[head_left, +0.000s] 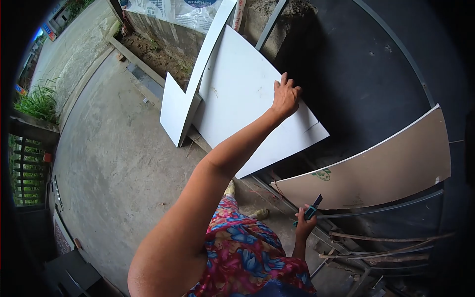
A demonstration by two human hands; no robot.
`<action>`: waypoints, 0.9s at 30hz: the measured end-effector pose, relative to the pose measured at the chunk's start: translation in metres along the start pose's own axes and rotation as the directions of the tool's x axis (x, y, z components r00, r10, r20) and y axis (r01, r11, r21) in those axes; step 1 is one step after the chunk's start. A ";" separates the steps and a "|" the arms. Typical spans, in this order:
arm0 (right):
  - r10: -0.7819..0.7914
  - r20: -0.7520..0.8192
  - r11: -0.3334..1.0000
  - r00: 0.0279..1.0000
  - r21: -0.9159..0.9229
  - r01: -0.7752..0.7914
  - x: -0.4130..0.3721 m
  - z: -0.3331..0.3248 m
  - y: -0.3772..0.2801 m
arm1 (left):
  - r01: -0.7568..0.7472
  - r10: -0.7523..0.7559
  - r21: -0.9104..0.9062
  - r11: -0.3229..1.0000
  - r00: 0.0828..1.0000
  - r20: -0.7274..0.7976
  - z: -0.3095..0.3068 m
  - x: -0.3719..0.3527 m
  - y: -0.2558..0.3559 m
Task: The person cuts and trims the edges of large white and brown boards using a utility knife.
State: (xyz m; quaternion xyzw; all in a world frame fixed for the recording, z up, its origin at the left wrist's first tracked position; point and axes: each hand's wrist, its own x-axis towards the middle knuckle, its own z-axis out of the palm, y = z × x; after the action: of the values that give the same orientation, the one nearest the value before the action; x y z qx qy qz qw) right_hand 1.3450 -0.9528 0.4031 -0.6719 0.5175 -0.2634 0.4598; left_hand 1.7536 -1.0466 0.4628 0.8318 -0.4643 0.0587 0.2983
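My left hand [287, 96] is at the upper right edge of a large white board [242, 94], its fingers bent over the edge. The board lies tilted, with a short dark line or crack near its right corner. Lower right, my right hand [306, 223] is closed around a teal utility knife [310, 213], whose dark blade points up and to the right. Beside the large board, a long narrow white strip [202, 64] crosses its left side, and a smaller white piece [173, 111] is next to it.
A brown-backed board [376, 163] with a green mark leans at right on a metal frame [405, 203]. Wooden sticks [391, 239] lie below it. Concrete floor [118, 143] extends at left, beside a low soil bed [148, 55]. A printed plastic sack [188, 15] is at the top.
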 end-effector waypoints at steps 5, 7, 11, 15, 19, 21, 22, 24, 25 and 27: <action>-0.013 0.033 1.000 0.999 0.004 0.013 0.010 0.014 -0.028 | -0.009 0.009 -0.012 1.000 0.999 0.041 -0.013 -0.005 0.000; -0.041 0.058 0.998 0.997 0.039 0.039 0.015 0.020 -0.033 | -0.002 0.003 -0.033 0.999 1.000 0.024 -0.009 -0.006 0.001; -0.051 0.078 0.998 0.996 0.045 0.048 0.024 0.025 -0.033 | -0.036 0.037 -0.006 0.999 0.997 0.075 -0.006 -0.003 0.002; -0.059 0.096 0.998 0.994 0.035 0.055 0.028 0.020 -0.034 | -0.091 0.090 -0.033 0.995 0.995 -0.044 -0.005 -0.016 0.001; -0.038 0.117 0.996 0.992 0.088 0.028 0.030 0.010 -0.010 | -0.063 0.052 -0.080 0.995 0.989 -0.139 -0.016 -0.047 -0.004; -0.045 0.146 0.997 0.988 0.073 0.035 0.036 0.007 0.000 | 0.005 -0.027 -0.128 0.992 0.985 -0.171 -0.026 -0.064 -0.021; -0.035 0.154 0.998 0.987 0.064 0.025 0.035 0.006 0.005 | 0.035 -0.062 -0.157 0.987 0.983 -0.172 -0.030 -0.074 -0.033; -0.045 0.168 0.998 0.985 0.060 0.035 0.031 0.008 0.006 | 0.089 -0.116 -0.136 0.987 0.971 -0.210 -0.039 -0.083 -0.067; -0.058 0.170 0.996 0.984 0.070 0.047 0.028 0.007 0.007 | 0.129 -0.155 -0.122 0.984 0.961 -0.230 -0.043 -0.084 -0.086; -0.059 0.159 0.996 0.985 0.078 0.047 0.024 0.011 0.003 | 0.204 -0.228 -0.112 0.973 0.929 -0.291 -0.055 -0.075 -0.126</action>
State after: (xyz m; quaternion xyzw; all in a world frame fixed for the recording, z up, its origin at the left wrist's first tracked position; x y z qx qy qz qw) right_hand 1.3602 -0.9722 0.3926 -0.6871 0.4502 -0.2394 0.5176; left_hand 1.8232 -0.9116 0.4241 0.8465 -0.3210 0.1333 0.4032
